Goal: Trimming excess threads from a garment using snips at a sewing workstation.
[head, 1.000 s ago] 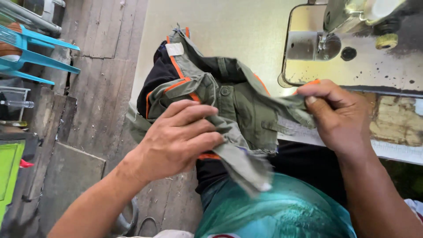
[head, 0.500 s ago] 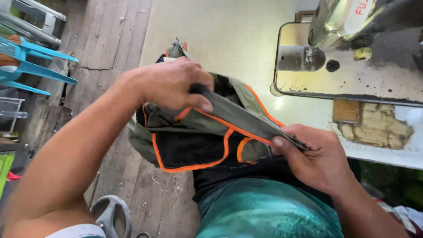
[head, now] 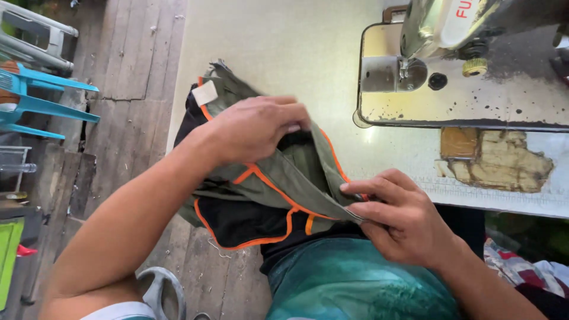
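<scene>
Presently: olive garment [head: 284, 184], orange-piped, frame centre; left hand [head: 255, 127] clutching its upper fold, right hand [head: 397, 216] pinching the hem. Risk: hem slipping if the pinch loosens.

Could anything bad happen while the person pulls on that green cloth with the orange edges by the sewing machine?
Maybe. The left hand and right hand stretch the green garment tight, so a seam might strain. Much of the garment hangs off the table edge, so it could slide toward the wooden floor. The sewing machine sits close, and loose cloth might catch on it.
</scene>
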